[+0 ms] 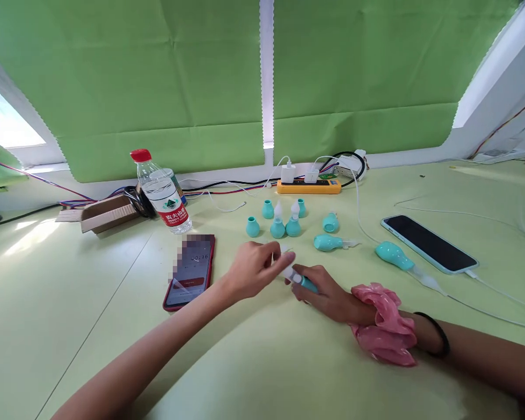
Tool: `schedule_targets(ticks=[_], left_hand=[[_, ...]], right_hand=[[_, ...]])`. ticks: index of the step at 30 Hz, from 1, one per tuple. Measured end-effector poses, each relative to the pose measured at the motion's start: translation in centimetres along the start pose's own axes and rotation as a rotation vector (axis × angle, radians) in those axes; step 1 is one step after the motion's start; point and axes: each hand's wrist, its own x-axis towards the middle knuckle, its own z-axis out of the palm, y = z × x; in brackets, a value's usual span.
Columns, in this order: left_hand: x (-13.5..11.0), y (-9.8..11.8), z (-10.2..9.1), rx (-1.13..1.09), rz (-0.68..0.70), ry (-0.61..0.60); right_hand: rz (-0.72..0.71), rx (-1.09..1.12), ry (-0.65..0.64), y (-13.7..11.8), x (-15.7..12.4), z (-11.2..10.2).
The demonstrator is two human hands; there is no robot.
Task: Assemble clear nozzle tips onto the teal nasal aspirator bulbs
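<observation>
My right hand is wrapped round a teal bulb syringe, of which only part of the bulb shows. My left hand is closed in a pinch at the translucent white nozzle on the syringe's upper end; its very tip is partly hidden by the fingers. Beyond my hands stand several teal bulbs: an open-necked one, and others with a pale tip, like this bulb. Lying on their sides to the right are a teal bulb with a clear nozzle and a larger one.
A red-cased phone showing a timer lies left of my hands, near a water bottle and an open cardboard box. A yellow power strip sits at the back. On the right, a charging phone trails a white cable.
</observation>
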Motion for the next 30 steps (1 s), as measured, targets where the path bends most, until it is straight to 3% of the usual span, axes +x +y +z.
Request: schedule_targets(ticks=[4, 6, 8, 13, 17, 20, 25, 30], left_hand=[[0.5, 0.2, 0.7, -0.349, -0.197, -0.206], [0.8, -0.8, 1.3, -0.461, -0.306, -0.178], [1.0, -2.2, 1.7, -0.324, -0.316, -0.064], [0.7, -4.7, 2.3, 0.414, -0.018, 0.172], [0.2, -4.1, 2.3, 0.356, 0.228, 0.249], [0.0, -2.8, 1.9, 0.261, 0.392, 0.233], [0.2, -2.1, 1.3, 0.392, 0.484, 0.206], [-0.2, -2.0, 1.3, 0.528, 0.596, 0.176]], right_hand=[[0.019, 0.087, -0.009, -0.5, -0.6, 0.2], [0.011, 0.142, -0.007, -0.5, -0.9, 0.2], [0.023, 0.215, 0.025, -0.4, -0.8, 0.4], [0.188, 0.459, 0.185, 0.4, 0.3, 0.7], [0.289, 0.592, 0.234, 0.7, 1.0, 0.7], [0.329, 0.662, 0.277, 0.7, 1.2, 0.6], [0.369, 0.705, 0.299, 0.6, 1.2, 0.5], [0.294, 0.565, 0.339, 0.5, 0.9, 0.6]])
